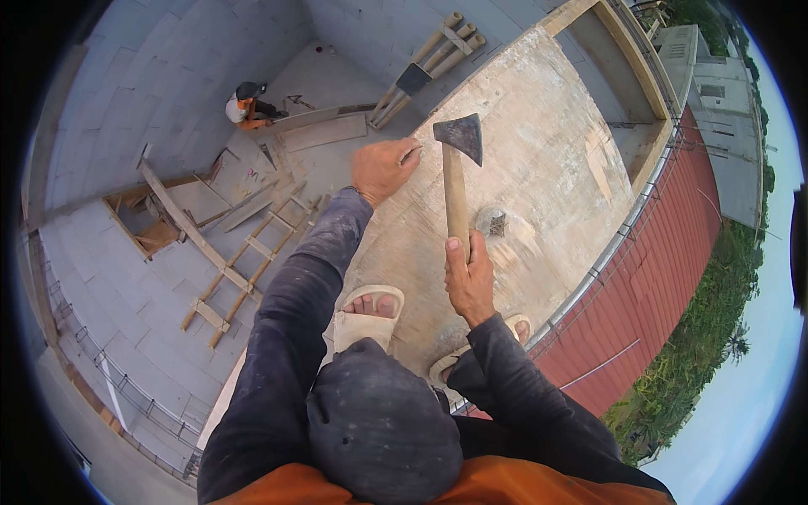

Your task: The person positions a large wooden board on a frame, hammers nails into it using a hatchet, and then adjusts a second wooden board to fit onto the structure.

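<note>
My right hand (471,279) is wrapped round the wooden handle of a hatchet (455,189), held upright over the plywood with its dark metal head (461,139) at the top. To its left, my left hand (384,171) is closed in a pinch at the board's left edge. Something thin and dark may be between those fingertips, too small to make out. Beneath both hands lies a worn plywood sheet (539,109). On it, near the hatchet handle, sits a small rough lump with a dark hollow (495,222).
My sandalled foot (370,313) stands on the plywood, which drops off at its left edge. Far below are a co-worker (247,105), a wooden ladder (252,257), loose planks (324,133) and bundled poles (429,63). A timber frame (644,67) and red roof (648,278) lie right.
</note>
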The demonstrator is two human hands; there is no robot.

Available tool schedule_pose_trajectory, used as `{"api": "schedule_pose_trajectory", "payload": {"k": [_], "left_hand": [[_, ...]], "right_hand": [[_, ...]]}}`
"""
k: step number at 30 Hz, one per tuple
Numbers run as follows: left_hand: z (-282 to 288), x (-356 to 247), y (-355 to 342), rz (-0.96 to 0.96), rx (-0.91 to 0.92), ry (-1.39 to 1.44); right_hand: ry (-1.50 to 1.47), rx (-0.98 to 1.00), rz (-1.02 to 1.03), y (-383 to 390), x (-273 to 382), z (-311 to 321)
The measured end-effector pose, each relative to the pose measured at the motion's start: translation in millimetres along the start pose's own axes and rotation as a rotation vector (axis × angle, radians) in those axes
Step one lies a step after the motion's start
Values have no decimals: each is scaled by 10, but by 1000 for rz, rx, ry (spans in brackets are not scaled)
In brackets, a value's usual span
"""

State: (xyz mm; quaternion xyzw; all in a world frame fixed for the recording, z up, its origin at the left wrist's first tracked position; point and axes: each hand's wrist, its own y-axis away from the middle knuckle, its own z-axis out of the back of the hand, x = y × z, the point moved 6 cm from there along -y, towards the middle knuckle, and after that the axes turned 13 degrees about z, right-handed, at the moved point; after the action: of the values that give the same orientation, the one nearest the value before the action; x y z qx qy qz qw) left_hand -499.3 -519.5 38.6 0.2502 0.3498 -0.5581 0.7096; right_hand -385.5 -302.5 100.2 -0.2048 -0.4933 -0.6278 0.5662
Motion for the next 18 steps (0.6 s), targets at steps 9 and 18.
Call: {"api": "schedule_pose_trajectory", "payload": {"k": [9,18], "left_hand": [[-13,26,1,44,25,-4],[-34,93,14,135,65,40]], "right_hand": [[86,55,-74,-130,-121,-77],[126,69,-60,-141,-85,-68]]}}
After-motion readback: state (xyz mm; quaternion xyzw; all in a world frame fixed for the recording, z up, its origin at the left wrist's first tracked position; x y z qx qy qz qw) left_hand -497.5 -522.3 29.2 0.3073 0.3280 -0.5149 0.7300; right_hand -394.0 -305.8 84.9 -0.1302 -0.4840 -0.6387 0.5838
